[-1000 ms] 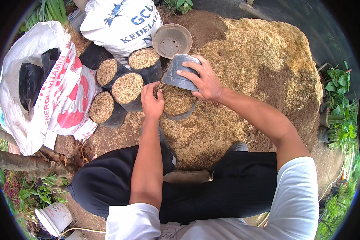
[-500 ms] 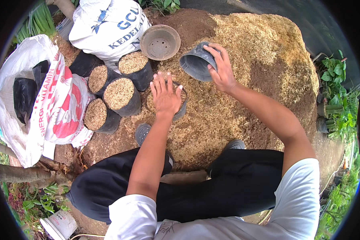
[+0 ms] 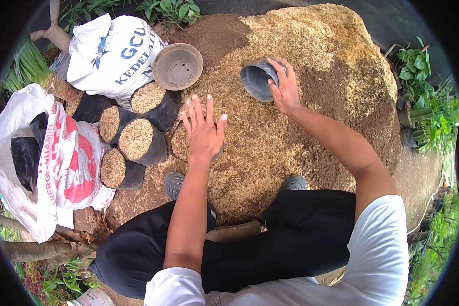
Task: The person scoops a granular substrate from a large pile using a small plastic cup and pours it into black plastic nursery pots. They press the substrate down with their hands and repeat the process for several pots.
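Observation:
My right hand (image 3: pixel 286 92) grips a dark grey plastic pot (image 3: pixel 254 81) by its side, thumb at the rim. The pot is tipped over the mound, its mouth facing left, and its inside looks bare. My left hand (image 3: pixel 204 133) is open, fingers spread, above a black grow bag (image 3: pixel 179 144) filled with husk mix. The hand hides much of this bag, and I cannot tell if the palm touches it. Left of it stand several more black grow bags (image 3: pixel 136 140), filled with the same pale mix.
A large mound of husk and dark soil (image 3: pixel 311 66) spreads ahead and to the right. An empty grey-brown pot (image 3: pixel 177 66) with bottom holes sits beyond the bags. White sacks (image 3: pixel 115 56) stand at left, one open (image 3: pixel 79 158) with black plastic inside. Potted plants (image 3: pixel 418 107) line the right.
The view has shifted. My right hand has carried the pot slightly rightward, away from my left hand. My left hand's fingers have spread wider over the filled bag.

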Demonstrator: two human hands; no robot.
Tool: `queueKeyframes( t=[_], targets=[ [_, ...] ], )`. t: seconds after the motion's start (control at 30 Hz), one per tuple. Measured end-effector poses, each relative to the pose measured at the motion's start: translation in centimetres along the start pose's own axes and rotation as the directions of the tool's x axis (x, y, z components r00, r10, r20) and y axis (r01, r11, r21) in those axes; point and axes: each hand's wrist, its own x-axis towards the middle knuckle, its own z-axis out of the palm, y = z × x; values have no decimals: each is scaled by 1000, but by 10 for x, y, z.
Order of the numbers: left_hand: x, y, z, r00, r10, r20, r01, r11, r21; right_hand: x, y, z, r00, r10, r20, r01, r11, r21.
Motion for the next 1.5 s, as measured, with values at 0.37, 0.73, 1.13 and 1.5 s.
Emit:
queueKeyframes(
  t=[0.37, 0.73, 1.13, 1.5],
  targets=[
    [54, 121, 82, 904, 175, 390, -54, 952, -303, -7, 98, -28, 982, 25, 185, 77, 849, -523],
    [33, 107, 140, 922, 191, 336, -152, 979, -139, -72, 70, 11, 946, 0, 324, 102, 950, -296],
    [24, 89, 111, 981, 138, 137, -68, 906, -419, -56, 40, 33, 960, 280, 9, -278, 946, 165],
    [16, 84, 56, 995, 13, -96, -69, 797, -600, -13, 11, 8, 941, 325, -88, -267, 878, 396]
  ],
)
